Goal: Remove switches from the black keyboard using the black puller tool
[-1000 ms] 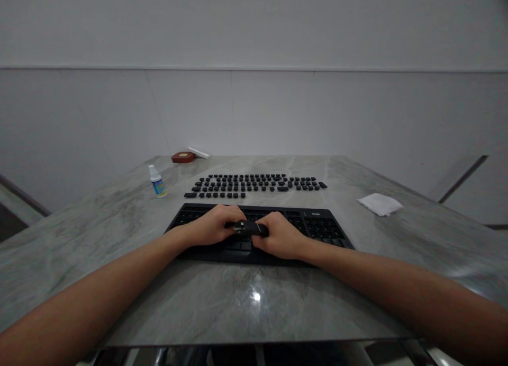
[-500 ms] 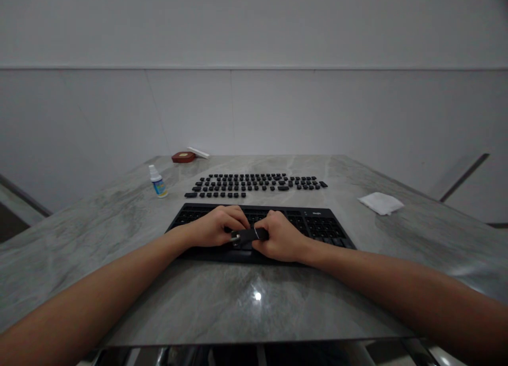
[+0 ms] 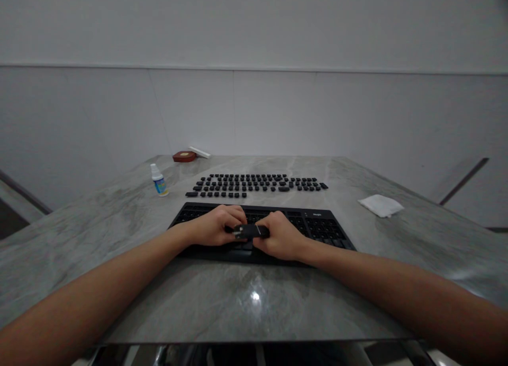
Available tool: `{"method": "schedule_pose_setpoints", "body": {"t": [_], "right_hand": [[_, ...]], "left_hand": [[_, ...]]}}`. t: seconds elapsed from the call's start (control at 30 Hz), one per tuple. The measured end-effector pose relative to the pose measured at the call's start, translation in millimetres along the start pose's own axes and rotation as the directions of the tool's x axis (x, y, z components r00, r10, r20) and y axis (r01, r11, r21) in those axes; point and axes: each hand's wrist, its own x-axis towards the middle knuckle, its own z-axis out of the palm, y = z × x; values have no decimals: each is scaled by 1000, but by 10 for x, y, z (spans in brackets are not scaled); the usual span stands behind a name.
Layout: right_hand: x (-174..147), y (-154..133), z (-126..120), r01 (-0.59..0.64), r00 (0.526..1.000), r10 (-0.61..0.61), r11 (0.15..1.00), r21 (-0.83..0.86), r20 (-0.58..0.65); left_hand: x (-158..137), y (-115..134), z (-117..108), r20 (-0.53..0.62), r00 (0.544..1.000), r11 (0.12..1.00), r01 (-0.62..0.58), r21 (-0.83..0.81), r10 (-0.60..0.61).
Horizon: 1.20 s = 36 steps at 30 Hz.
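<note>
A black keyboard (image 3: pixel 222 256) lies flat on the marbled table, and parts of it are hidden under my hands. My right hand (image 3: pixel 282 236) is closed around a short black tool (image 3: pixel 251 231) with metal at its left end, held low above the keyboard's middle. My left hand (image 3: pixel 219 225) rests over the keyboard's left half, its fingers bent together beside the tool's metal end. A small dark bit shows at those fingertips, but what they hold is not clear. Behind the keyboard, loose black keycaps (image 3: pixel 248 183) lie in several rows.
At the left stands a small white bottle (image 3: pixel 159 183) with a blue label. A reddish-brown case (image 3: pixel 184 156) and a white flat piece (image 3: pixel 199 152) lie at the far left. To the right is a folded white cloth or tissue (image 3: pixel 381 205). A wall closes off the back.
The tool in my right hand has turned a little, and its metal end sits slightly higher. My left fingers have shifted slightly around it. The loose keycaps stay where they were.
</note>
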Motion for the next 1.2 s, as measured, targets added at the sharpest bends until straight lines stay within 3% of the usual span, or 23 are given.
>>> {"method": "schedule_pose_setpoints", "body": {"t": [0.13, 0.4, 0.57, 0.83, 1.03, 1.2], "right_hand": [[41, 0, -24, -171, 985, 166, 975, 145, 45], [44, 24, 3, -182, 981, 191, 961, 207, -27], [74, 13, -1, -280, 957, 290, 926, 252, -1], [103, 30, 6, -287, 955, 295, 906, 312, 24], [69, -20, -2, -271, 961, 278, 935, 229, 6], [49, -68, -18, -267, 963, 268, 962, 62, -16]], "left_hand": [[-16, -21, 1, -16, 1000, 1000, 22, -23, -22], [-19, -40, 7, -28, 998, 995, 47, -84, -49], [-31, -61, 19, -35, 997, 993, 61, -102, -65], [-27, -49, 13, -14, 998, 996, 65, -60, -66], [-33, -60, 22, -19, 994, 990, 104, -95, -107], [-47, -89, 36, -56, 965, 959, 249, -134, -258]]}}
